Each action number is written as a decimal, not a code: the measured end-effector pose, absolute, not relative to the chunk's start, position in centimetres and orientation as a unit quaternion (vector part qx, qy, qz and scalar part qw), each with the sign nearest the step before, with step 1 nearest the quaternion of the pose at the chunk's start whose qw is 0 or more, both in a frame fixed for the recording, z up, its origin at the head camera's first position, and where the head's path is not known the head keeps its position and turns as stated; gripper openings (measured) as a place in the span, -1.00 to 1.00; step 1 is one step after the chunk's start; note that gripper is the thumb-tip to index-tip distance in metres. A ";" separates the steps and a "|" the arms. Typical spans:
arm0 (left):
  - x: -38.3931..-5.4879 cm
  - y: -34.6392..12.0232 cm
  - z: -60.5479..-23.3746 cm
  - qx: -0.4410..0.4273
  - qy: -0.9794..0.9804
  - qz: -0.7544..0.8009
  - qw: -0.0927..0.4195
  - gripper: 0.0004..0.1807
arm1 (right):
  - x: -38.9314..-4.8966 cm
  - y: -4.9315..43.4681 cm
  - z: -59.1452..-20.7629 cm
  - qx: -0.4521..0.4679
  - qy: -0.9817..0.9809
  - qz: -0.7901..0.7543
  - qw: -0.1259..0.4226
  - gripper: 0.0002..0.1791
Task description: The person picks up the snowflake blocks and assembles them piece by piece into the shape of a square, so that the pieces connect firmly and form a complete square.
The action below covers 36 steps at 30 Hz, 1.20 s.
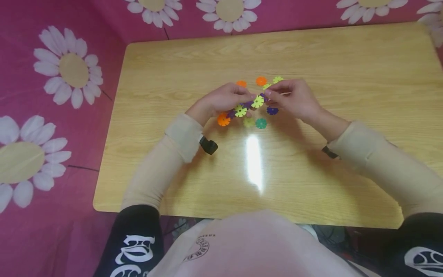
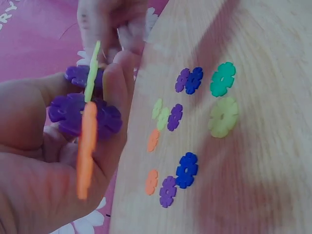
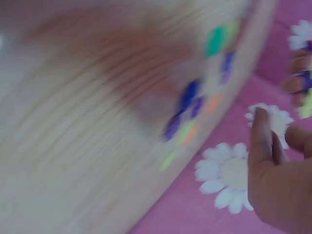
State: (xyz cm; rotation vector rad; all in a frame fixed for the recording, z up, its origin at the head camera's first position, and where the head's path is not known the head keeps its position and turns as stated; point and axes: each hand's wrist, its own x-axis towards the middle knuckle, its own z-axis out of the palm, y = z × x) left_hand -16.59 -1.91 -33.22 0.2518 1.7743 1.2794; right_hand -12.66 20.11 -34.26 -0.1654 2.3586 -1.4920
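My left hand [image 1: 225, 98] grips a chain of interlocking notched flower discs, held over the table. An orange disc [image 1: 223, 119] sits at its near end, with purple discs and yellow discs [image 1: 240, 110] slotted crosswise along it. In the left wrist view the orange disc [image 2: 87, 156] stands edge-on in a purple disc [image 2: 66, 114], between thumb and fingers. My right hand [image 1: 299, 100] is by the chain's far end, beside another yellow disc [image 1: 257, 101]. From the right wrist view, that hand [image 3: 280, 180] has loosely extended fingers, with nothing seen between them and a gap to the chain.
Loose flower discs lie on the wooden table [image 1: 173, 173] beneath and beyond the hands: a green disc [image 1: 261, 123], a pale yellow disc [image 1: 248, 122], a blue disc [image 1: 272, 110], an orange disc [image 1: 261, 80] and several more. Pink flowered cloth [image 1: 114, 23] borders the table.
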 end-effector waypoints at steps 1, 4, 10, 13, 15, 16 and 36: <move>-16.5 -1.9 -33.3 0.088 0.711 0.529 0.455 -0.65 | -12.8 20.4 -34.7 -0.089 0.863 -0.472 0.154 -0.61; -16.3 -1.8 -33.7 0.052 0.692 0.557 0.457 -0.66 | -13.1 21.3 -36.1 -0.166 0.925 -0.320 0.119 -0.67; -16.0 -1.6 -34.4 -0.003 0.644 0.614 0.455 -0.64 | -13.2 21.6 -37.8 -0.232 0.936 -0.241 0.109 -0.67; -15.8 -1.6 -34.7 -0.008 0.638 0.623 0.453 -0.65 | -13.1 21.6 -38.2 -0.246 0.934 -0.237 0.100 -0.71; -15.7 -1.6 -34.9 -0.007 0.633 0.630 0.450 -0.67 | -13.0 21.6 -38.4 -0.250 0.933 -0.237 0.101 -0.71; -15.6 -1.6 -34.9 -0.006 0.629 0.635 0.448 -0.67 | -13.0 21.6 -38.5 -0.251 0.934 -0.235 0.101 -0.71; -14.6 -0.9 -35.3 -0.049 0.627 0.659 0.413 -0.61 | -13.4 21.7 -36.0 -0.182 0.920 -0.335 0.090 -0.85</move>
